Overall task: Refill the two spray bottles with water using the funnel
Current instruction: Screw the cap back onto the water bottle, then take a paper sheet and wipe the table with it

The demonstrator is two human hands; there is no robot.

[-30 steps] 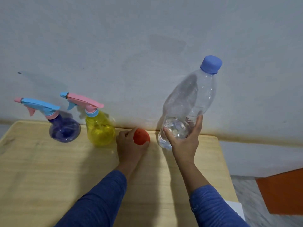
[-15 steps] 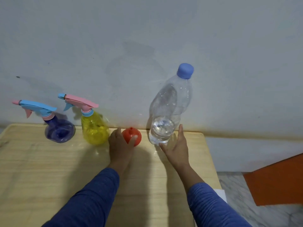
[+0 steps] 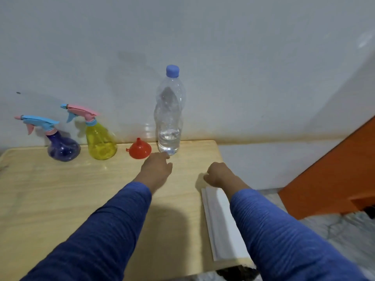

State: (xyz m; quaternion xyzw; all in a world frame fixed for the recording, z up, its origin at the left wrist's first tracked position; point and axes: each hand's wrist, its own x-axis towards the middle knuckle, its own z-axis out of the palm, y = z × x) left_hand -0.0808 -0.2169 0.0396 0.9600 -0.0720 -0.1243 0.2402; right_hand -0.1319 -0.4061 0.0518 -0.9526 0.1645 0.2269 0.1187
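- Spray bottles sit capped at the far left of the wooden table (image 3: 60, 199): the purple spray bottle (image 3: 63, 148) furthest left, the yellow spray bottle (image 3: 101, 144) just to its right, both with trigger heads screwed on.
- To the right of the yellow one, the red funnel (image 3: 140, 149) rests mouth-down, spout up, near the wall.
- Right again, close beside the funnel, the clear water bottle (image 3: 169, 118) stands upright with its blue cap (image 3: 172, 71) on; water fills only its lower part.
- Left hand (image 3: 157, 172) hovers just in front of the water bottle's base, fingers loosely curled, gripping nothing; whether a fingertip touches the bottle I cannot tell.
- Right hand (image 3: 218, 174) is curled into a loose fist over the table's right edge, empty as far as can be seen.
- Judged from this, nothing is filled yet; things are laid out and the work proper has not begun.
- Next would likely be unscrewing a trigger head, which calls for one hand steadying the body while the other twists.
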